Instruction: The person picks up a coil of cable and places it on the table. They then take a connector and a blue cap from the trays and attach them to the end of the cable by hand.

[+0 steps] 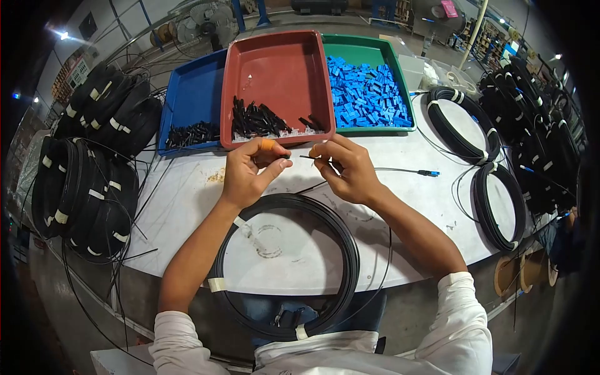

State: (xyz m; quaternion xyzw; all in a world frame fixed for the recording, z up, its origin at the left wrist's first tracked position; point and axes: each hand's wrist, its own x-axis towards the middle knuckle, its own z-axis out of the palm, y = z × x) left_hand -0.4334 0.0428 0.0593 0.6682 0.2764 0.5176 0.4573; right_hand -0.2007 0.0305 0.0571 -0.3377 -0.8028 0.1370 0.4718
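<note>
My left hand (251, 175), with orange wrap on one finger, pinches a small black part (286, 156) between thumb and fingertips. Facing it across a narrow gap, my right hand (351, 170) is closed on a thin black cable, whose end (305, 156) sticks out toward the left. A coil of black cable (350, 250) bound with white tape lies below both hands, its near side over the table edge. To the right of my right hand, a thin cable ends in a blue connector (429, 174) on the white table (400, 206).
Behind my hands stand a blue tray (187, 81) and a red tray (275, 69) with black parts, and a green tray (359, 45) of blue connectors. Cable coils (87, 187) are piled at left; smaller coils (481, 200) lie at right.
</note>
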